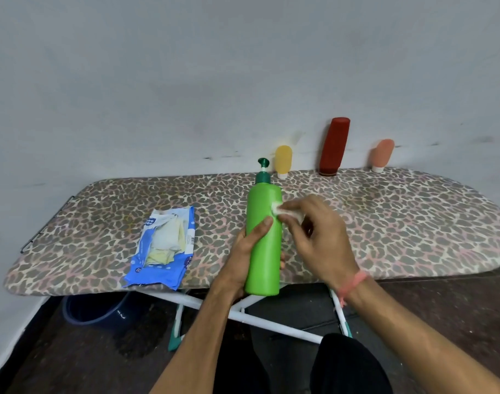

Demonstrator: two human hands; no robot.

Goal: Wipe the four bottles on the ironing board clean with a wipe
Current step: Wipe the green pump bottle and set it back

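The left hand grips the tall green plastic pump bottle from behind near its base, thumb laid up the front, holding it upright over the near edge of the leopard-print ironing board. The right hand, a pink thread bracelet on its wrist, pinches a small white wipe between curled fingers and presses it to the bottle's right side. Along the far edge by the wall stand a small yellow squeeze bottle, a tall dark red bottle and a small peach squeeze bottle, all cap-down. An opened blue wipes packet lies toward the board's left end
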